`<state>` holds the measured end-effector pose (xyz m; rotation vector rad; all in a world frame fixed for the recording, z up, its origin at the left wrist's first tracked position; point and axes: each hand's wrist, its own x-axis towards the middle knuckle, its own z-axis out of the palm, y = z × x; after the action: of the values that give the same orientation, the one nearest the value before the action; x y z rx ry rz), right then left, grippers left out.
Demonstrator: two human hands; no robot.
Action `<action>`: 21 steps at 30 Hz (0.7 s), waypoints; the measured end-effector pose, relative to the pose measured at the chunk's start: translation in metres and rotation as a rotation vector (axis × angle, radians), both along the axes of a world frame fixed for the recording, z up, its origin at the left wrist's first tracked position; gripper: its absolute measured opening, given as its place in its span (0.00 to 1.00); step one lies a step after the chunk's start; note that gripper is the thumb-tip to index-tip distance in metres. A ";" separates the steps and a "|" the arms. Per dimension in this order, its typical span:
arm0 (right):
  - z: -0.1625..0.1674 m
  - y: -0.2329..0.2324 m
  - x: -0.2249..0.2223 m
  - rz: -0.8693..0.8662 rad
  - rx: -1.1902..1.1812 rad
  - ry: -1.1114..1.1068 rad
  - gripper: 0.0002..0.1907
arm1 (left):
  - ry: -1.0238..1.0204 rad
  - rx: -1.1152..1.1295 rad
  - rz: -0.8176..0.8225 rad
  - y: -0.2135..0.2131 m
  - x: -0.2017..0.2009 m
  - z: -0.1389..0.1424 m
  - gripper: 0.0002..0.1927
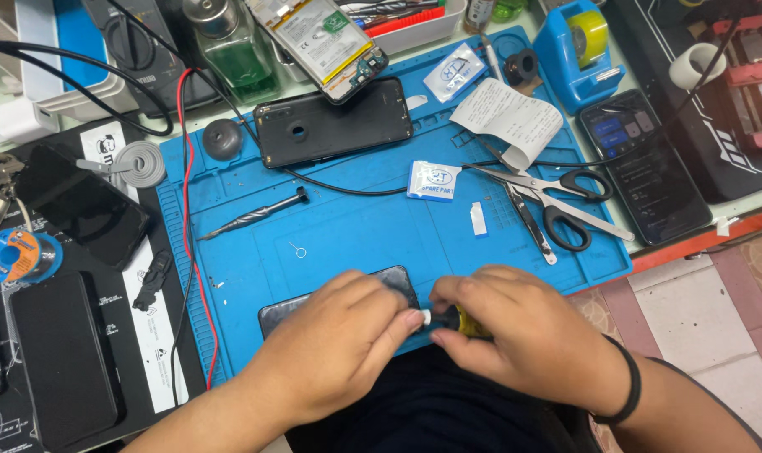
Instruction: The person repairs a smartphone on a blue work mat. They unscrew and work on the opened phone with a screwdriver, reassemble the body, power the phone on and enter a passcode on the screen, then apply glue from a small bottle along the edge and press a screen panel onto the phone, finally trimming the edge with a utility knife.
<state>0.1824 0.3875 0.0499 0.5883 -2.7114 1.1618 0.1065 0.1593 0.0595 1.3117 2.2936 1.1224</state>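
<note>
From where I sit, the far left of the frame holds a solder spool (16, 256) and two dark phones (77, 204) on a black mat (137, 331). Moving right, the blue work mat (356, 231) carries a metal screwdriver bit (255, 213) and, above it, a black phone back (334, 122) with a cable running past.

At the bottom centre, my left hand (335, 344) lies over a dark phone (339, 298) at the mat's lower edge, its thumb and forefinger pinched on a small white piece (426, 317). That piece sits right at the gap between both hands. My right hand (523, 331) is curled shut around a small yellow and black object (465, 323) (mostly hidden by the fingers), touching the white piece.

Further right lie a white packet (434, 180), scissors (557, 197) with tweezers (530, 222) beneath, and a lit phone (645, 164) in the upper right.
</note>
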 end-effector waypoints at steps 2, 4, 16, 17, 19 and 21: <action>0.002 0.003 0.004 0.032 0.020 -0.006 0.20 | -0.137 -0.028 0.008 -0.005 0.003 0.000 0.12; 0.004 0.005 0.008 0.066 0.031 -0.031 0.20 | -0.205 -0.032 0.001 -0.009 0.006 0.000 0.11; 0.015 0.027 0.029 0.155 -0.043 -0.273 0.19 | -0.121 -0.027 -0.147 -0.014 0.024 -0.009 0.14; 0.014 0.029 0.031 0.166 -0.077 -0.264 0.19 | -0.146 -0.042 -0.153 -0.014 0.025 -0.011 0.14; 0.012 0.032 0.035 0.198 -0.115 -0.236 0.18 | -0.174 -0.061 -0.157 -0.011 0.028 -0.011 0.14; 0.007 0.037 0.037 0.241 -0.126 -0.192 0.17 | -0.178 -0.073 -0.152 -0.010 0.028 -0.006 0.13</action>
<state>0.2195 0.4241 0.0569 0.8434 -2.7531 1.5071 0.1345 0.1495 0.0533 1.2800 2.0510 1.0500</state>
